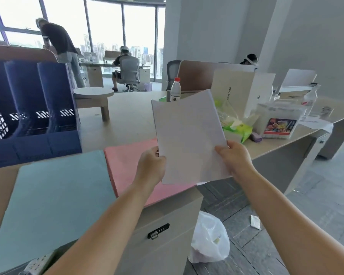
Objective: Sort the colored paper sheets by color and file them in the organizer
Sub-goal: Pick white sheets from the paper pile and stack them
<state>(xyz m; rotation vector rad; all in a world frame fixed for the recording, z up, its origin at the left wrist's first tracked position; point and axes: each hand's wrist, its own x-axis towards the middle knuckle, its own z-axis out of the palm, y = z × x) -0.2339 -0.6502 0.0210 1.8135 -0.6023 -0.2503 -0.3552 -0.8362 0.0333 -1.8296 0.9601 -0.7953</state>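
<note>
Colored paper sheets are laid in two stacks on the worktop (127, 120): a teal stack (54, 195) is seen just left of the pink stack (127, 165), edges touching. Above the pink stack's right edge, a pale lavender bundle (189, 135) is held upright and slightly tilted. Its lower left edge is gripped by the left hand (151, 165), and its lower right corner is pinched by the right hand (234, 157). Beyond and left of the pink stack, the blue organizer (34, 116) is stood. Farther behind the pink stack, a red-capped bottle (175, 89) is partly hidden by the bundle.
</note>
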